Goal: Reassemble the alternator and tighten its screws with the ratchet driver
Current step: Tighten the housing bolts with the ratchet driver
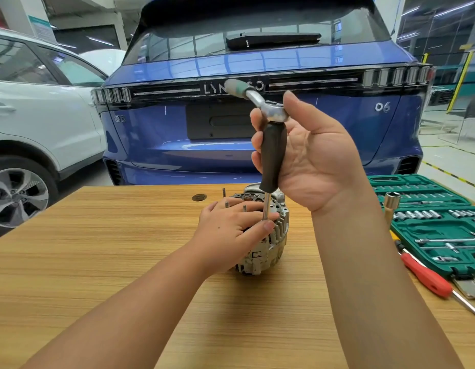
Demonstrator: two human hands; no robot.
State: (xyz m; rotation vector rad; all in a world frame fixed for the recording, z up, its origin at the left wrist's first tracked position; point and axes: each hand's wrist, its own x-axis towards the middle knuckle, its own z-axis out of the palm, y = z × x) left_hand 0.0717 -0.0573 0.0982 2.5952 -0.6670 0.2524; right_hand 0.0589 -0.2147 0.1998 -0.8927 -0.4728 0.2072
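Observation:
A grey metal alternator (271, 249) stands on the wooden table (98, 249), with thin studs sticking up from its top. My left hand (231, 230) lies over its top and near side, and its thumb and a finger pinch the driver's steel shaft (265, 209). My right hand (310, 155) is raised above and grips the dark handle (274, 155) of the ratchet driver, held upright. A silver ratchet head (271, 110) sits on top of the handle, its green-tipped lever pointing up and left. The shaft's tip is hidden behind my left hand.
An open green socket set case (430, 209) lies at the table's right edge, with a large socket (392, 201) beside it. A red-handled screwdriver (427, 275) lies in front of the case. A blue car (257, 75) stands behind the table, a white car (31, 115) at left.

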